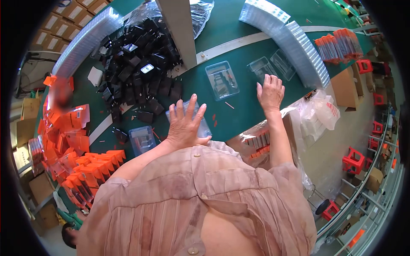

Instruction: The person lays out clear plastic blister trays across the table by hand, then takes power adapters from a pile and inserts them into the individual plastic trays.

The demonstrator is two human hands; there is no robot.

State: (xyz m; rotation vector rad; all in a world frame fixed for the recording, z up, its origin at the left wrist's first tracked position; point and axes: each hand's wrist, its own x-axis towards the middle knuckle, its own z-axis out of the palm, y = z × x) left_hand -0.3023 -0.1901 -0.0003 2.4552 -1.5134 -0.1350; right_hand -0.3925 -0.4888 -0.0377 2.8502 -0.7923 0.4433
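My left hand [184,123] lies with spread fingers over a clear plastic blister tray [204,126] near the table's front edge. My right hand [271,94] reaches forward, thumb apart from the fingers. Its fingertips are at the near edge of another clear blister tray [261,67]; whether they touch it I cannot tell. Beside that one lies a further tray [283,64]. Between my hands, a little farther back, sits a clear tray [222,81] with moulded hollows. Left of my left hand is one more tray [142,140], next to a heap of black plug adapters [141,64].
A grey post [177,30] rises from the green table [239,113]. Long stacks of nested clear trays stand at left [87,40] and right [305,51]. Orange-topped packs [92,170] fill the left front; more orange packs [339,45] lie far right. Red stools [353,160] stand on the floor.
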